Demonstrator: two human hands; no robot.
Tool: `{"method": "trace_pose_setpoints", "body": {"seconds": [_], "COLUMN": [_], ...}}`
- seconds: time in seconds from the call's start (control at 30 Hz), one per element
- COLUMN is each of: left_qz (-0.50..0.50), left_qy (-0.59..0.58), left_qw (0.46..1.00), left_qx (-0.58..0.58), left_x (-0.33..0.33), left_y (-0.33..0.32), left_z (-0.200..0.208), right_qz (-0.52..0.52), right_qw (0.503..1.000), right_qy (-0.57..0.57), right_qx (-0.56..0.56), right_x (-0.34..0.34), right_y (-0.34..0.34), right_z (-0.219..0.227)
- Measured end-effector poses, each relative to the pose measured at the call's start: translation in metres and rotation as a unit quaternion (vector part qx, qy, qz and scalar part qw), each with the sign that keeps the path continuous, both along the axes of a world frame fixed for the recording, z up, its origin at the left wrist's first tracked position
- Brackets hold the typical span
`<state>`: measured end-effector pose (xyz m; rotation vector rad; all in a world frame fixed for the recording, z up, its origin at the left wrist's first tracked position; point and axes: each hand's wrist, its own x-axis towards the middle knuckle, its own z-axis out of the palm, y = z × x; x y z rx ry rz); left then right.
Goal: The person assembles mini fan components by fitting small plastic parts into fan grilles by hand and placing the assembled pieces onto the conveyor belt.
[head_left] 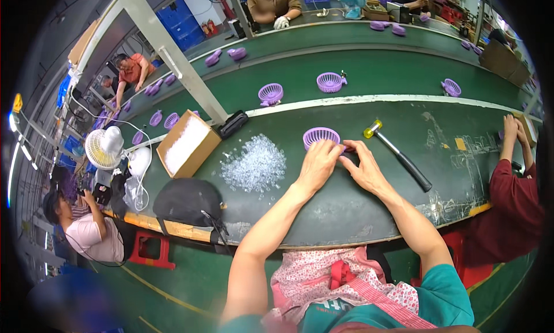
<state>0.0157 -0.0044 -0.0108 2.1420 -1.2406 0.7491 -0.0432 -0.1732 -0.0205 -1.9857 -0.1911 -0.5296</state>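
Note:
A round purple slatted fan cage (321, 134) is in front of me on the dark green bench. My left hand (319, 161) grips its near side, fingers curled. My right hand (365, 170) meets it there, thumb and fingertips pinched on the near end of the same piece; the fingers hide exactly what they press. To the right of my hands lies a hammer (402, 157) with a yellow head and black grip. On the left a heap of small clear plastic pieces (254, 163) is spread on the bench.
A cardboard box (196, 151) of whitish pieces and a black bag (187, 201) are on the left. Beyond a white rail (381, 98), a green conveyor carries more purple fan parts (330, 83). A co-worker's maroon sleeve (513, 189) is at the right.

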Motion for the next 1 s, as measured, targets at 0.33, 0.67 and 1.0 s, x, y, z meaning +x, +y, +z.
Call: {"method": "trace_pose_setpoints", "body": {"seconds": [0.33,0.67,1.0], "left_qz": [0.078,0.001,-0.063], "left_qy": [-0.056,0.115,0.358], "left_qw": [0.995,0.988,0.91], "left_qx": [-0.002,-0.107,-0.198], "left_x": [0.0,-0.006,-0.011], "left_y": [0.003,0.001,0.002], "left_z": [0.012,0.016,0.017], "right_qz": [0.007,0.001,0.144], "right_qw": [0.998,0.999,0.958], "right_qy": [-0.028,0.041,0.139], "right_qx": [-0.05,0.025,0.203], "right_x": [-0.004,-0.016,-0.012], "right_y": [0.008,-0.007,-0.025], "right_z": [0.011,0.04,0.041]}}
